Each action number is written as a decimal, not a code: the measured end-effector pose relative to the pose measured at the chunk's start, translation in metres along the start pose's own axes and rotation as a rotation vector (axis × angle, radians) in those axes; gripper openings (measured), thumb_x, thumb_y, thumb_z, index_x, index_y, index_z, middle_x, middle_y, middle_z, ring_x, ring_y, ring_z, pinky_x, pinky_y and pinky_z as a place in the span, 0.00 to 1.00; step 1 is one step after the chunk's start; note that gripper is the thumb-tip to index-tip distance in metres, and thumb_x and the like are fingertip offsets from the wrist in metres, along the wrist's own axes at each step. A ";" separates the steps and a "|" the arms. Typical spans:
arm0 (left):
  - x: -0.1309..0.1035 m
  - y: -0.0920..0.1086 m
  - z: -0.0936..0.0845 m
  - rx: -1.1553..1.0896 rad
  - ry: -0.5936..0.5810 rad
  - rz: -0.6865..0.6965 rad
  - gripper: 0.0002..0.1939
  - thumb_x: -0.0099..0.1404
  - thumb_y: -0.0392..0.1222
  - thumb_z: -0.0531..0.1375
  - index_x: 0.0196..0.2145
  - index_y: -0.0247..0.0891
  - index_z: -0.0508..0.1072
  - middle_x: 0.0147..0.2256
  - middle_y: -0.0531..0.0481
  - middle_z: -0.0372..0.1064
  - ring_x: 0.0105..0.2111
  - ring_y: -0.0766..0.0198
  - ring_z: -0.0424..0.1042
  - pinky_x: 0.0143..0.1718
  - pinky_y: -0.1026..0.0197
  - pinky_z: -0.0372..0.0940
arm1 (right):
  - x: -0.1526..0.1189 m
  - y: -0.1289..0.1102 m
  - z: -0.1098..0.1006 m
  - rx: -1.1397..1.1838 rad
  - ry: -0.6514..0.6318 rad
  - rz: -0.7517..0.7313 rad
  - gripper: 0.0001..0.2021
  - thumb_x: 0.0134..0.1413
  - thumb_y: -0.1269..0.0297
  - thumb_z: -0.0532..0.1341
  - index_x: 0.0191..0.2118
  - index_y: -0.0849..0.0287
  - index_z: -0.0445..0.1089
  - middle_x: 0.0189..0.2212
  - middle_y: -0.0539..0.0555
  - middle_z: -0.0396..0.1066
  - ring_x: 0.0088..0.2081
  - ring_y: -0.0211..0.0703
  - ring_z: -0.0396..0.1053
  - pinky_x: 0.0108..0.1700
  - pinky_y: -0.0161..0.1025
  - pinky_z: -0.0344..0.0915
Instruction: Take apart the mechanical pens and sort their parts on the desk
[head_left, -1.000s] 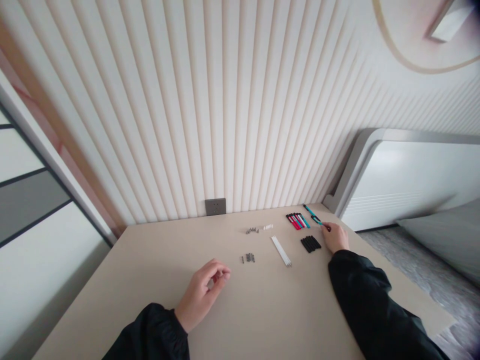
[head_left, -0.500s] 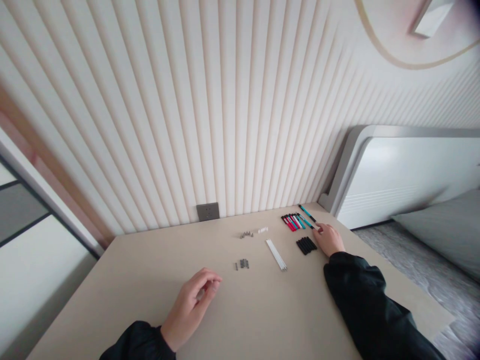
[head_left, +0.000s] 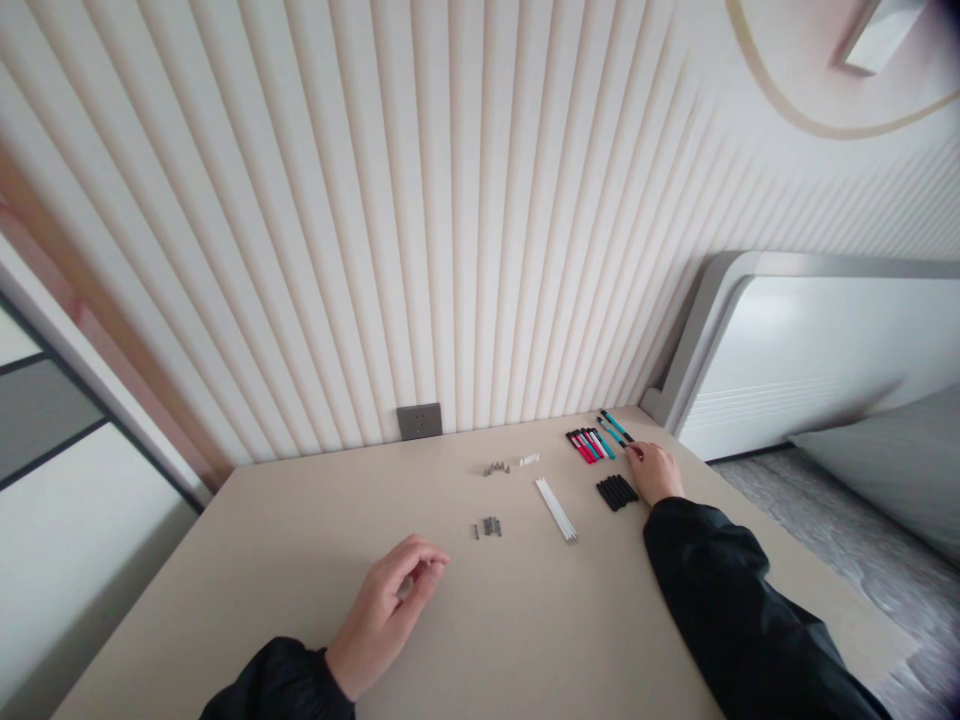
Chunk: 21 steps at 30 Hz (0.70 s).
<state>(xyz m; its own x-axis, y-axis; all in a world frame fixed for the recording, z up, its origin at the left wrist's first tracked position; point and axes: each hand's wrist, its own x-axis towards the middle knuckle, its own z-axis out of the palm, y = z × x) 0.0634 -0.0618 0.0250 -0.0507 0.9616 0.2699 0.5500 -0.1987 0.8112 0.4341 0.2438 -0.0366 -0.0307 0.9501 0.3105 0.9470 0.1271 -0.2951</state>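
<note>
My right hand (head_left: 654, 472) is at the table's back right, its fingers closed on the near end of a teal pen barrel (head_left: 613, 430). A second teal barrel (head_left: 618, 424) lies alongside. Just left is a row of red, white and teal barrels (head_left: 589, 446); below is a row of black caps (head_left: 617, 492). My left hand (head_left: 394, 610) rests over the near left of the table, fingers curled, thumb and fingertips close together, nothing visible in them. Beyond it lie small springs (head_left: 492, 526), metal tips (head_left: 496, 468), white pieces (head_left: 529, 460) and white refills (head_left: 556, 510).
The beige table (head_left: 300, 540) stands against a ribbed wall with a dark socket (head_left: 419, 421). To the right are a bed's white headboard (head_left: 810, 350) and a grey pillow (head_left: 892, 450). A cabinet (head_left: 82, 540) is at the left.
A teal barrel has moved from beside the coloured row to the far teal one, with my right hand at its end. My left hand is nearly unchanged. The view has shifted slightly.
</note>
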 end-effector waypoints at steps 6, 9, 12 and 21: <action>-0.001 -0.001 0.000 0.003 -0.013 -0.017 0.11 0.68 0.46 0.53 0.36 0.40 0.72 0.32 0.50 0.69 0.30 0.65 0.67 0.33 0.66 0.64 | -0.001 0.003 -0.002 -0.003 0.007 0.013 0.13 0.59 0.63 0.53 0.40 0.58 0.74 0.36 0.58 0.74 0.39 0.45 0.70 0.41 0.37 0.60; -0.001 -0.002 0.000 0.013 -0.016 -0.026 0.11 0.68 0.47 0.53 0.36 0.40 0.72 0.31 0.50 0.68 0.30 0.65 0.67 0.32 0.66 0.63 | -0.002 0.001 -0.002 -0.006 0.012 0.022 0.14 0.59 0.62 0.52 0.38 0.59 0.75 0.36 0.58 0.73 0.38 0.45 0.70 0.40 0.37 0.60; -0.001 -0.003 0.001 0.012 -0.020 -0.026 0.12 0.68 0.47 0.52 0.36 0.40 0.72 0.31 0.51 0.68 0.29 0.65 0.67 0.31 0.66 0.63 | -0.004 0.001 -0.004 -0.005 0.012 0.030 0.15 0.59 0.61 0.52 0.38 0.59 0.75 0.36 0.59 0.72 0.37 0.45 0.70 0.40 0.37 0.60; 0.001 0.004 0.000 0.002 -0.025 -0.037 0.13 0.68 0.49 0.52 0.35 0.39 0.71 0.31 0.50 0.68 0.30 0.64 0.67 0.31 0.66 0.64 | -0.012 0.011 -0.011 0.014 0.006 0.037 0.13 0.55 0.64 0.55 0.43 0.58 0.74 0.37 0.56 0.74 0.38 0.45 0.70 0.40 0.37 0.60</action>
<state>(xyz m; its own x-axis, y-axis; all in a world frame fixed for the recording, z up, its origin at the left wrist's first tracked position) 0.0660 -0.0620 0.0282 -0.0501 0.9726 0.2268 0.5500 -0.1627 0.8192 0.4481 0.2310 -0.0339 0.0064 0.9525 0.3043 0.9430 0.0956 -0.3188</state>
